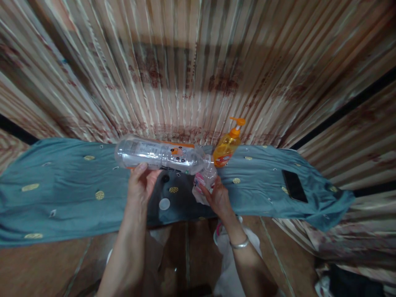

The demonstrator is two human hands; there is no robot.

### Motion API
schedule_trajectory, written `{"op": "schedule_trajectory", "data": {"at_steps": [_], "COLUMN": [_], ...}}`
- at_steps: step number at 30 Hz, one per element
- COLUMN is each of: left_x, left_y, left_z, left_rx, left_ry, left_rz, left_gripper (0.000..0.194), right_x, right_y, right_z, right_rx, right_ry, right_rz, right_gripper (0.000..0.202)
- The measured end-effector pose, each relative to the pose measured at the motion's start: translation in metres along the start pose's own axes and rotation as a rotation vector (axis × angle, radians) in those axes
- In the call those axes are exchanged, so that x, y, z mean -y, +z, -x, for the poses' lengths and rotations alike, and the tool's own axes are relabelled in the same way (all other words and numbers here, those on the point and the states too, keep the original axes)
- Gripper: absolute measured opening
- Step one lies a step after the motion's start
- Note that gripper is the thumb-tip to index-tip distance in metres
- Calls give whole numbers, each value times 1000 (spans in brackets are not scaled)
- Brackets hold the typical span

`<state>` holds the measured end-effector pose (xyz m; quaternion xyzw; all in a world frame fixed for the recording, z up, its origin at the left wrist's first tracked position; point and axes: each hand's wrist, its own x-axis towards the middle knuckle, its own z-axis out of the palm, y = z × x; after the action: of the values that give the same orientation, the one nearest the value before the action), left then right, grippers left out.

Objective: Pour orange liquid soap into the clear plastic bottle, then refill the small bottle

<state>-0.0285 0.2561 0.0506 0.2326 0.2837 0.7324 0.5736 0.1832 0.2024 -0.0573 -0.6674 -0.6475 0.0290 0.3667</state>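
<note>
A large clear plastic bottle (148,153) with a printed label lies almost level in the air, its neck pointing right. My left hand (141,180) is closed around its underside. My right hand (219,196) grips a small clear bottle (206,181) with a pink label, held roughly upright. The large bottle's neck meets the mouth of the small one; whether liquid passes between them cannot be made out. Just behind, to the right, an orange pump bottle (227,148) of yellow liquid stands on the cloth. A white round cap (164,204) lies below the large bottle.
A teal patterned cloth (71,177) covers the narrow table. On its right part lies a black phone (294,186). A small dark round object (166,178) is near the white cap. Pleated curtains (185,74) hang close behind the table. Dark bars run at both sides.
</note>
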Motion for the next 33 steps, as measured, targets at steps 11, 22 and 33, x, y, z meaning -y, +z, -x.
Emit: {"op": "schedule_trajectory", "data": {"at_steps": [11, 22, 33], "left_x": [1, -1, 0], "left_y": [-1, 0, -1], "left_z": [0, 1, 0], "left_rx": [38, 1, 5], "left_ry": [21, 18, 22], "left_rz": [27, 21, 2], "left_gripper": [45, 48, 42], "right_x": [-3, -1, 0], "right_y": [0, 2, 3], "right_z": [0, 1, 1], "right_rx": [12, 1, -10], "right_ry": [5, 20, 6], "right_rz": [-5, 4, 15], "right_gripper": [60, 62, 67]}}
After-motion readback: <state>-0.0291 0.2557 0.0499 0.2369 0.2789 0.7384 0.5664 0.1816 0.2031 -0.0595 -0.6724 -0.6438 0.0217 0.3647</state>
